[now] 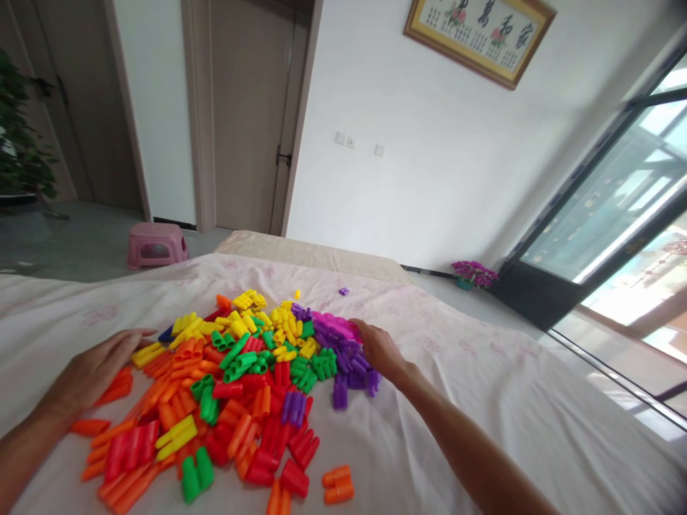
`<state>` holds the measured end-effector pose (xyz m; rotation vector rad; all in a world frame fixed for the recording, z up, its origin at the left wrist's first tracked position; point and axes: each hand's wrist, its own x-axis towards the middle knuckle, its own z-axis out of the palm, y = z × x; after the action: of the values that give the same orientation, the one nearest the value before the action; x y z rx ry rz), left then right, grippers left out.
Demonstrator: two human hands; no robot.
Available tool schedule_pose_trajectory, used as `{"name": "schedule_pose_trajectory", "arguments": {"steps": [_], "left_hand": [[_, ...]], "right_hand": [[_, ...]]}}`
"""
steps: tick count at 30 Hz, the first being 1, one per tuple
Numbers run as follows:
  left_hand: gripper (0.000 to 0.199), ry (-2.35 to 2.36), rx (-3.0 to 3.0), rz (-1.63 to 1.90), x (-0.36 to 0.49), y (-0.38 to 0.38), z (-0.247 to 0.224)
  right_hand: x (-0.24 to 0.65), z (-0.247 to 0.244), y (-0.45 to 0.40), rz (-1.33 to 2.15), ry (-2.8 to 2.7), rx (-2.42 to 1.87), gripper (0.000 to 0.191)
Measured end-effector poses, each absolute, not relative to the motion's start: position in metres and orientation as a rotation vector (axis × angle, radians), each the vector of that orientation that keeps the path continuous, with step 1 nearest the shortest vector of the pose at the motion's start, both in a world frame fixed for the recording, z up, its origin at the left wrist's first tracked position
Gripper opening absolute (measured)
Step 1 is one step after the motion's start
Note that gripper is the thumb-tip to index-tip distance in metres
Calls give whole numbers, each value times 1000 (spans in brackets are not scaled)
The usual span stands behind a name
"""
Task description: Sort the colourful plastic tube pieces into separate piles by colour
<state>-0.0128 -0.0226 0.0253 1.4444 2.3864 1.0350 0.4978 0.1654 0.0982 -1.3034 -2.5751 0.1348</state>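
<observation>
A heap of plastic bullet-shaped building blocks lies on the cloth. Joined in twos or small groups, they include red blocks point(230, 390), orange blocks point(241, 436), yellow blocks point(179, 433), green blocks point(325, 365) and purple blocks point(351, 365). My left hand point(104, 365) rests at the heap's left edge, fingers stretched out beside a yellow block point(147, 355). At the heap's right side, my right hand point(380, 349) closes on the end of a bright pink scalloped piece point(337, 325), just above the purple blocks. Its fingertips are partly hidden.
The pale flowered cloth point(456, 400) covers the surface. Single orange blocks point(338, 485) lie at the front, and a small purple block point(344, 291) lies farther back. Beyond stand a pink stool point(157, 244), a potted plant point(21, 136) and purple flowers point(473, 273).
</observation>
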Motion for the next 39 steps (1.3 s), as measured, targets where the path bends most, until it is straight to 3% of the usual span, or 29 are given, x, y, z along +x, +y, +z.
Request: {"name": "schedule_pose_trajectory", "arguments": {"steps": [3,9,21,31,39], "left_hand": [[45,2257,1380,1055,-16,-21,24],[44,2244,1407,1018,-20,-20,22],[56,2187,1656,921,-8,-20,23],[55,2024,1705,1228,38,-13,25],[61,1938,1775,1227,63,-7,37]], "right_hand": [[522,111,162,84,-2304,-1621,46],[575,108,147,-78,-1988,-2197,42],[466,85,81,166,-2046,-1875,36],[430,59,81,456,-1866,-1730,28],[373,50,76,736,-1801,-1550,19]]}}
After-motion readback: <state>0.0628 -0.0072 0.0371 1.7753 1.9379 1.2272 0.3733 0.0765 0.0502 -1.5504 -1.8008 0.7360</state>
